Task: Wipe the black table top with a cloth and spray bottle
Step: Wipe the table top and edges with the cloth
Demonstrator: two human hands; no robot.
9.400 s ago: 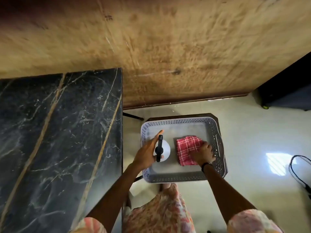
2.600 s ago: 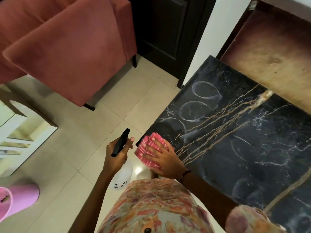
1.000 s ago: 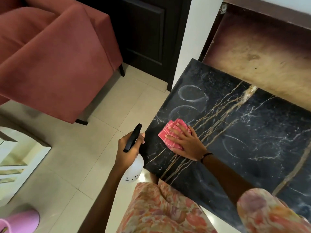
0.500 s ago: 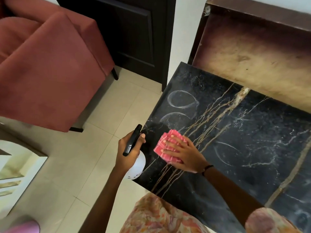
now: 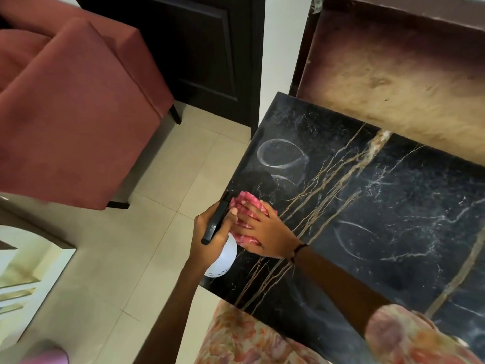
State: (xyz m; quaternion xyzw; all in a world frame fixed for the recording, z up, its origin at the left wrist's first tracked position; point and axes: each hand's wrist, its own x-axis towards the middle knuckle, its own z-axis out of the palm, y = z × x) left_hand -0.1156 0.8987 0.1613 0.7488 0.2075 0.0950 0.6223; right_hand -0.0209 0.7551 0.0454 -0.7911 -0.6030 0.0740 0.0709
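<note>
The black marble table top (image 5: 380, 222) with gold veins fills the right half of the head view and shows pale ring marks. My right hand (image 5: 265, 232) lies flat on a folded red checked cloth (image 5: 245, 203), pressing it against the table's left edge. My left hand (image 5: 212, 232) grips a white spray bottle (image 5: 223, 258) with a black trigger head, held just off that same edge and touching the cloth hand.
A red upholstered armchair (image 5: 73, 111) stands on the tiled floor (image 5: 147, 258) to the left. A dark door (image 5: 199, 46) is behind it. A worn wooden surface (image 5: 399, 85) borders the table's far side. A white-framed piece (image 5: 23, 271) sits low left.
My right hand slid the cloth left and toward the table's near-left edge, beside the spray bottle. One ring mark near the edge is partly wiped away. My left hand stays about where it was.
</note>
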